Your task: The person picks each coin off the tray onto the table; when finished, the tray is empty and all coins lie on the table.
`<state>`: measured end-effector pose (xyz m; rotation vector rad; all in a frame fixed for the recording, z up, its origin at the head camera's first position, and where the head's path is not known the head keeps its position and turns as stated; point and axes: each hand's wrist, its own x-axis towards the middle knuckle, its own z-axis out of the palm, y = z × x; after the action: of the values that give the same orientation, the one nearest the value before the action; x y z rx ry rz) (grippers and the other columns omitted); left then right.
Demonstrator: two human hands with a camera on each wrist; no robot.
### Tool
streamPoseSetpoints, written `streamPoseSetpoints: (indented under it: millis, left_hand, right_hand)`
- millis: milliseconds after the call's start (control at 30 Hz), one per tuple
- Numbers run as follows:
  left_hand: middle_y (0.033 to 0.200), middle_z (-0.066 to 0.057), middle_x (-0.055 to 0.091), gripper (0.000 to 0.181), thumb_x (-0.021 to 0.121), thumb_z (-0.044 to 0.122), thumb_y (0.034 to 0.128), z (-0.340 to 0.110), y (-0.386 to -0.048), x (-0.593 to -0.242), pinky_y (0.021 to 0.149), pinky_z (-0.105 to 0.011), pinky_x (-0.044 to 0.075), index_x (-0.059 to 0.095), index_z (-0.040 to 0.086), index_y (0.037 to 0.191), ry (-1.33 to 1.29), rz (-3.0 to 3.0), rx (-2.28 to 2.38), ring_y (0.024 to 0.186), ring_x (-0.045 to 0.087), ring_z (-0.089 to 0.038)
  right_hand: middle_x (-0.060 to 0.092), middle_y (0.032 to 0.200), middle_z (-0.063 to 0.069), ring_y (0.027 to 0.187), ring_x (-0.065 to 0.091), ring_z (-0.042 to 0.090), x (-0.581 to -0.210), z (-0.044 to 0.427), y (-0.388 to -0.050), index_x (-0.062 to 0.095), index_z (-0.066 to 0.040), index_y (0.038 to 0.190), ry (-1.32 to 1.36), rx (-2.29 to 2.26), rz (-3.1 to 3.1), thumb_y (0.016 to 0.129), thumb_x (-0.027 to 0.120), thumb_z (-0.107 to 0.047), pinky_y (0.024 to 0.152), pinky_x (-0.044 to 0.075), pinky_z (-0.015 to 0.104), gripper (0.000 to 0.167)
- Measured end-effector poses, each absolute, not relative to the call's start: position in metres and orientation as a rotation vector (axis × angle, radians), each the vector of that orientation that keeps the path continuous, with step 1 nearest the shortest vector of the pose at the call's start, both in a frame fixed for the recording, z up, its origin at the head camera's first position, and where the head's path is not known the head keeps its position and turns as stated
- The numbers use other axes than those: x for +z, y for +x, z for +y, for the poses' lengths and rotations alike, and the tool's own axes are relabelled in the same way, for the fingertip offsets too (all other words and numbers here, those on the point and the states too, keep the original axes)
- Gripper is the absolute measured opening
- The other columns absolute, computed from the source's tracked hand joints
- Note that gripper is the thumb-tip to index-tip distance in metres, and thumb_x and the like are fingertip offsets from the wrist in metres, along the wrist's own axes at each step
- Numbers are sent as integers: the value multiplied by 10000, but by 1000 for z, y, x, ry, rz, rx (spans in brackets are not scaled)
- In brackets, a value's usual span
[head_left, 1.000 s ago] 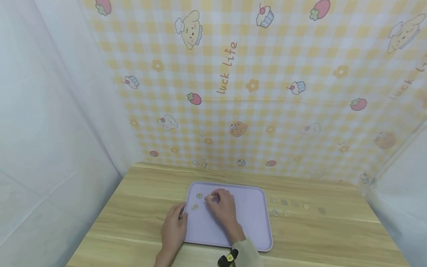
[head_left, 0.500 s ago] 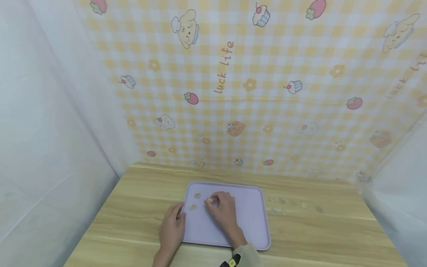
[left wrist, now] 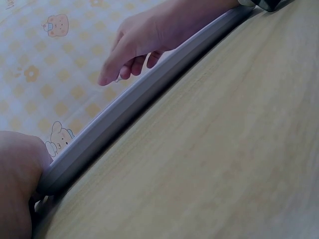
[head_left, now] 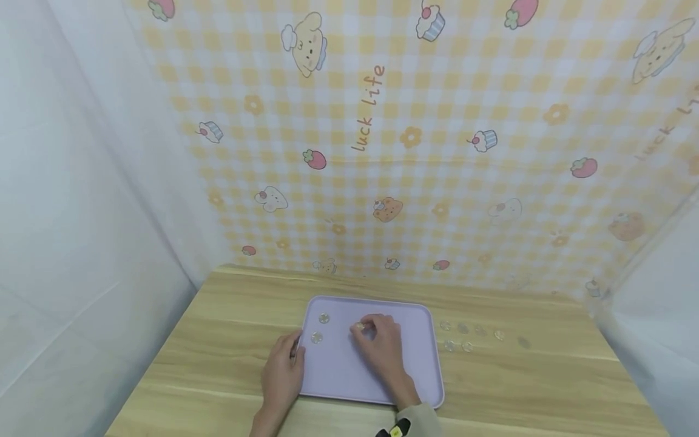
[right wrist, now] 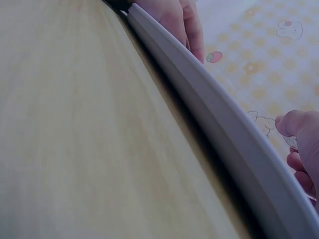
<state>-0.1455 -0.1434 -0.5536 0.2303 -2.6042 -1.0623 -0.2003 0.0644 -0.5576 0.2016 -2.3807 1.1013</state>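
A lilac tray [head_left: 349,379] lies on the wooden table. My left hand [head_left: 283,370] grips its left edge, thumb at the rim; in the left wrist view part of this hand [left wrist: 20,179] is at the tray's near corner. Above the tray's middle, my right hand [head_left: 379,346] pinches a small round clear disc [right wrist: 290,141] between thumb and fingers. Another glint shows lower among those fingers, too small to make out. Two similar discs, an upper one [head_left: 324,318] and a lower one [head_left: 317,338], lie inside the tray near its left side.
Several more small clear discs [head_left: 466,347] lie in rough rows on the wooden table [head_left: 519,388], right of the tray. A yellow checked cloth [head_left: 409,182] hangs behind the table. White sheets [head_left: 93,243] stand at both sides.
My right hand has shifted a little to the right over the tray, the disc still pinched. My left hand has kept its grip on the tray edge. The view has swayed slightly.
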Motion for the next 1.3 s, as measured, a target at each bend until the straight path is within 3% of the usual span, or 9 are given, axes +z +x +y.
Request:
streamPoseSetpoints:
  millis: [533, 1000, 1300]
  left_hand:
    - [1120, -97, 691, 364, 686, 92, 901, -144, -146, -554, 720, -408, 564, 658, 57, 1262, 212, -2586, -1053, 915, 683, -223]
    - [1087, -82, 691, 357, 696, 105, 900, -143, -146, -554, 715, -397, 559, 664, 57, 1252, 210, -2584, -1053, 901, 675, -203]
    - [1123, -87, 690, 360, 688, 114, 909, -144, -145, -556, 717, -396, 560, 657, 66, 1265, 228, -2602, -1036, 918, 679, -209]
  right_hand:
    - [671, 764, -60, 757, 553, 111, -547, 102, -191, 716, -158, 856, 253, 991, -2321, 715, 877, -245, 745, 368, 308, 231]
    - [661, 782, -10, 761, 585, 137, -548, 152, -180, 706, -94, 893, 297, 902, -2256, 683, 896, -135, 718, 456, 284, 286]
    - [695, 830, 27, 780, 624, 169, -552, 191, -174, 712, -97, 929, 85, 909, -2341, 720, 888, -161, 709, 518, 339, 280]
